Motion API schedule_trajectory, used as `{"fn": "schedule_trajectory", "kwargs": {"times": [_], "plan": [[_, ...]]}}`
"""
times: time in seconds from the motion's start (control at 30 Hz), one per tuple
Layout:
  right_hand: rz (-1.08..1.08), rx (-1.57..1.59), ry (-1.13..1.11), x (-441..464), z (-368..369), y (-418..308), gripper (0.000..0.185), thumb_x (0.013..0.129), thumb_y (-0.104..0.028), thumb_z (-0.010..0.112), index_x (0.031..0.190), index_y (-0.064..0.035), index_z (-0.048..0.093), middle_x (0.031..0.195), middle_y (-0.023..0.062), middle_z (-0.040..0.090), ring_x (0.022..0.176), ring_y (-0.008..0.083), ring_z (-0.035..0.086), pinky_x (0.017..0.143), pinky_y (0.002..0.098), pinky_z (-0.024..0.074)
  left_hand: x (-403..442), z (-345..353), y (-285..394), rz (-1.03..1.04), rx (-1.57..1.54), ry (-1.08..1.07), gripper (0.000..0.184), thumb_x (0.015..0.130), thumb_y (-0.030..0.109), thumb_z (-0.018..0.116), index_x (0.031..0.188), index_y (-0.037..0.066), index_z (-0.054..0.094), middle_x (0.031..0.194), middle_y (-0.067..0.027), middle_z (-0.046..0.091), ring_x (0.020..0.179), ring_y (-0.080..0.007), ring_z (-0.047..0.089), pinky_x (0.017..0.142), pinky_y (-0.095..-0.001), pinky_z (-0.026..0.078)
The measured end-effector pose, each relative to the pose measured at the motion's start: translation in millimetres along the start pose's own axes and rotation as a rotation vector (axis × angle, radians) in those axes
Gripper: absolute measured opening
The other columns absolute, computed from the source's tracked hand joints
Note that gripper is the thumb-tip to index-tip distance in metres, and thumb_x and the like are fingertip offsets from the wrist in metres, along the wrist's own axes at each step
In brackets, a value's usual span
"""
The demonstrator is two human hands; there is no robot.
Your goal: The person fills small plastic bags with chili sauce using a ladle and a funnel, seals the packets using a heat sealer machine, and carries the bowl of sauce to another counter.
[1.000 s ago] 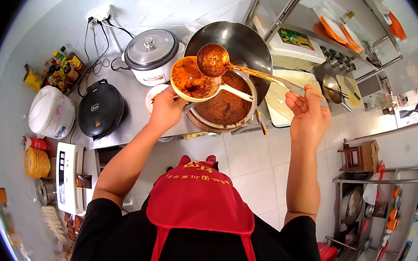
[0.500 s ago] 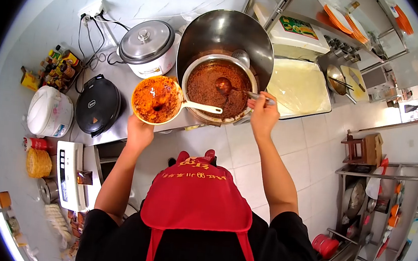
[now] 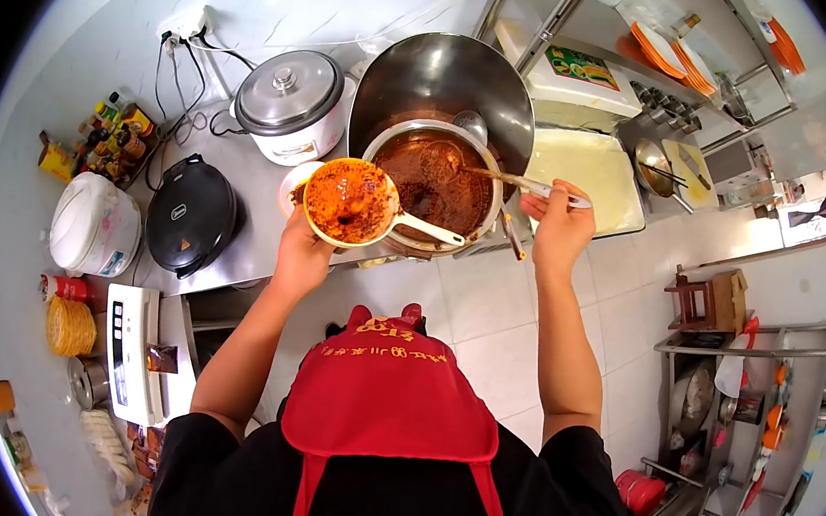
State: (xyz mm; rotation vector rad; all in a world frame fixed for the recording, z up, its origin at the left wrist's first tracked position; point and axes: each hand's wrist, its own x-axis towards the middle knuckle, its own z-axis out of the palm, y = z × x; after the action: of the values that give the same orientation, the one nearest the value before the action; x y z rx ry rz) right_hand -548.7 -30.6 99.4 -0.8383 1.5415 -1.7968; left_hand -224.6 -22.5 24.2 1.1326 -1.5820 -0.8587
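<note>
My left hand (image 3: 302,252) is closed on a cream-coloured long-handled scoop (image 3: 431,228), holding it from below at the left side of its bowl. Bright red-orange chili oil (image 3: 349,197) with bits in it fills the scoop. Its handle points right, over the near rim of an inner steel pot (image 3: 484,233) of dark red-brown sauce (image 3: 411,173). A ladle (image 3: 505,177) is gripped by the end of its handle in my right hand (image 3: 558,222); its bowl lies in the sauce. Another handle (image 3: 513,236) sticks out at the pot's right rim.
A large steel pot (image 3: 441,67) stands behind the sauce pot, with a strainer spoon (image 3: 471,124) between them. Left are a lidded rice cooker (image 3: 289,97), a black round appliance (image 3: 193,215) and a small pale dish (image 3: 297,185). A plastic-covered tray (image 3: 580,180) lies right.
My left hand has carried the scoop right, partly over the pot's rim. My right hand has moved right with the ladle handle, and the ladle's bowl now sits in the sauce further back.
</note>
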Motion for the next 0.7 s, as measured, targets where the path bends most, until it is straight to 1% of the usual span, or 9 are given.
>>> {"fn": "schedule_trajectory", "kwargs": {"times": [0.07,0.1,0.23,0.3,0.37,0.43,0.57,0.63,0.7], "plan": [[-0.051,0.012,0.006,1.0,0.2,-15.4,0.021,0.098,-0.008,0.049,0.107,0.0102,0.052,0.087,0.0206,0.064,0.07,0.0252,0.07,0.063,0.0322,0.0604,11.1,0.4,-4.3,0.168,0.182,-0.041,0.029,0.08,-0.002,0.067,0.108,0.005,0.069,0.117,-0.0148,0.062,0.11,-0.0334,0.055,0.097,-0.041,0.042],[-0.058,-0.001,0.003,0.6,0.5,-21.1,0.021,0.097,-0.008,0.05,0.108,0.0104,0.052,0.089,0.0208,0.064,0.071,0.0251,0.07,0.064,0.0324,0.0604,14.6,2.2,-2.6,0.171,0.169,-0.038,0.029,0.079,0.002,0.068,0.109,0.006,0.069,0.117,-0.014,0.062,0.11,-0.034,0.052,0.099,-0.0422,0.039],[-0.073,-0.02,0.011,5.5,-5.9,-1.6,0.022,0.097,-0.008,0.05,0.104,0.0121,0.054,0.085,0.0212,0.065,0.068,0.0255,0.07,0.062,0.0325,0.0605,19.6,5.6,5.2,0.065,0.125,-0.05,0.031,0.079,0.002,0.069,0.11,0.008,0.07,0.116,-0.0136,0.062,0.109,-0.0343,0.052,0.098,-0.0427,0.04],[0.042,-0.104,0.018,7.8,-9.7,15.9,0.023,0.096,-0.008,0.052,0.098,0.0145,0.055,0.08,0.0215,0.065,0.065,0.0258,0.069,0.058,0.0329,0.0606,19.4,7.2,-0.3,0.066,0.104,-0.051,0.031,0.079,0.002,0.069,0.109,0.008,0.07,0.116,-0.0137,0.062,0.109,-0.0344,0.052,0.098,-0.0429,0.041],[0.075,-0.077,0.041,10.8,-11.6,32.5,0.023,0.095,-0.008,0.052,0.096,0.0153,0.055,0.077,0.0216,0.065,0.063,0.0258,0.069,0.057,0.0332,0.0606,18.0,6.6,-3.2,0.067,0.085,-0.054,0.031,0.079,0.002,0.069,0.109,0.008,0.07,0.116,-0.0137,0.062,0.108,-0.0345,0.052,0.097,-0.043,0.041],[0.112,-0.067,0.062,10.8,-10.1,27.8,0.024,0.094,-0.008,0.054,0.095,0.0159,0.055,0.074,0.0219,0.065,0.062,0.026,0.069,0.057,0.0337,0.0607,17.3,5.6,-2.6,0.059,0.102,-0.057,0.029,0.079,0.003,0.07,0.108,0.008,0.071,0.114,-0.0141,0.063,0.107,-0.0342,0.053,0.095,-0.0429,0.042],[0.038,-0.043,0.02,20.4,-9.0,-5.3,0.023,0.095,-0.01,0.053,0.098,0.0132,0.056,0.077,0.0206,0.065,0.062,0.026,0.069,0.057,0.034,0.0604,18.6,2.8,-3.9,0.096,0.147,-0.06,0.027,0.079,0.003,0.07,0.106,0.007,0.071,0.112,-0.0144,0.063,0.105,-0.0344,0.054,0.094,-0.043,0.043],[0.003,-0.022,0.015,19.6,-4.0,-39.0,0.023,0.095,-0.01,0.053,0.1,0.0125,0.056,0.078,0.0203,0.065,0.063,0.0261,0.069,0.057,0.034,0.0604,21.1,4.4,-5.3,0.129,0.154,-0.022,0.024,0.079,0.002,0.069,0.103,0.006,0.071,0.107,-0.0142,0.063,0.102,-0.0333,0.055,0.091,-0.0418,0.044],[-0.031,0.001,0.005,12.0,6.9,-75.3,0.023,0.096,-0.01,0.053,0.101,0.0117,0.056,0.078,0.0199,0.065,0.063,0.0261,0.069,0.057,0.034,0.0604,24.8,4.4,-6.5,0.108,0.138,-0.038,0.024,0.079,0.002,0.069,0.103,0.005,0.071,0.104,-0.0141,0.063,0.1,-0.0325,0.055,0.089,-0.041,0.044]]}}
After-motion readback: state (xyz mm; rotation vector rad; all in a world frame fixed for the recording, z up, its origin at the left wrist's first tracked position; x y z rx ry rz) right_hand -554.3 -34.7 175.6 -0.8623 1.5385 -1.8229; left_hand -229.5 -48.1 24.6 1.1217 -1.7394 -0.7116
